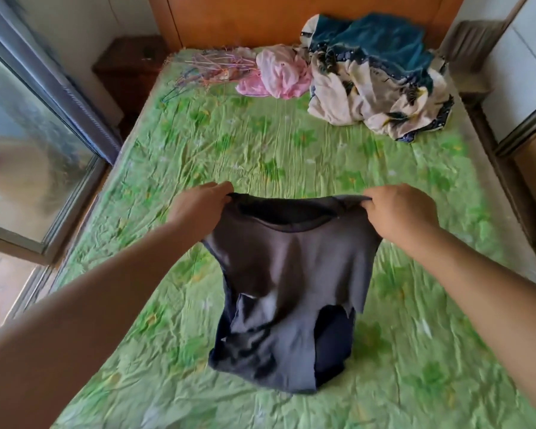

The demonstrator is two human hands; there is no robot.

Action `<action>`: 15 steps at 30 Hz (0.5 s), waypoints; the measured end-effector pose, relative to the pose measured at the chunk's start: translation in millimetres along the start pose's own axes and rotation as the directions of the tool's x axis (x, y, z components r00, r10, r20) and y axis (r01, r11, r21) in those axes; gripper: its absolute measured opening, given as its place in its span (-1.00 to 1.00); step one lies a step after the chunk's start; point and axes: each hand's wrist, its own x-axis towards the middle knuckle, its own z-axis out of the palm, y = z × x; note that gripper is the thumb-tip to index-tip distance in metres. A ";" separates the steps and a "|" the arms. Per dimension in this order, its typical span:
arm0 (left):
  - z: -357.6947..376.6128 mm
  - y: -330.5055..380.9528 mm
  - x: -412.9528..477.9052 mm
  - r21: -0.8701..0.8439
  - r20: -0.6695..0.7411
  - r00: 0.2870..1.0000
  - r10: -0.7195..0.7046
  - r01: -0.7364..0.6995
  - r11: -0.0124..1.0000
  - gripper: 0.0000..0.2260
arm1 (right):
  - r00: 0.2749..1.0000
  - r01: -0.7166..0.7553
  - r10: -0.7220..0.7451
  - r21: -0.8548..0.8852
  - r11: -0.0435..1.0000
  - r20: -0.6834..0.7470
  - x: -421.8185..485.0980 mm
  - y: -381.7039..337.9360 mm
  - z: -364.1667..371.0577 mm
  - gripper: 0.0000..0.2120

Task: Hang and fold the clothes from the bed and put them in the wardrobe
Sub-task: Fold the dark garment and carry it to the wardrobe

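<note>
Head view looks down over my two forearms to the dark grey shirt (291, 267), which I hold up by its shoulders above the near half of the bed (260, 156). My left hand (198, 207) pinches the left shoulder seam with curled fingers. My right hand (395, 212) is clenched round the right one, and the neckline sags between them. The lower part of the shirt is down on the green sheet, bunched and doubled under itself, with one flap turned the wrong way.

That bunching is my main worry. If I lay the shirt flat from here without lifting it clear first, I judge the hem would end up rolled under, and any fold would press creases into it. Each hand grips only a small bit of cloth at the edge, so a hard shake could pull one shoulder free and drop the shirt in a heap. The picture is blurred near the sheet, so I cannot tell whether a sleeve is tucked inside.

The hangers (205, 69) lie well apart from me near the headboard, beside the pink garment (279, 74) and the heap of patterned cloth (378, 88). Reaching for one would leave the shirt hanging by a single shoulder, and it could slide sideways onto the sheet.
</note>
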 end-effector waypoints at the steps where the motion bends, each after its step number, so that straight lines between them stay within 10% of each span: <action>1: 13.4 -2.5 20.9 0.006 0.014 0.999 -0.034 0.034 0.999 -0.85 | 1.000 -0.014 0.014 0.008 1.000 0.001 22.0 -2.9 12.1 -0.79; 9: 131.0 -11.7 180.8 -0.381 -0.046 0.976 -0.213 0.180 0.907 -0.63 | 0.954 -0.296 0.282 0.436 0.850 0.098 180.2 -28.9 124.9 -0.43; 15: 340.4 -24.0 48.9 -0.335 0.353 0.929 -0.113 0.238 0.911 -0.39 | 0.879 -0.264 0.088 0.326 0.908 0.468 67.5 -29.6 329.9 -0.39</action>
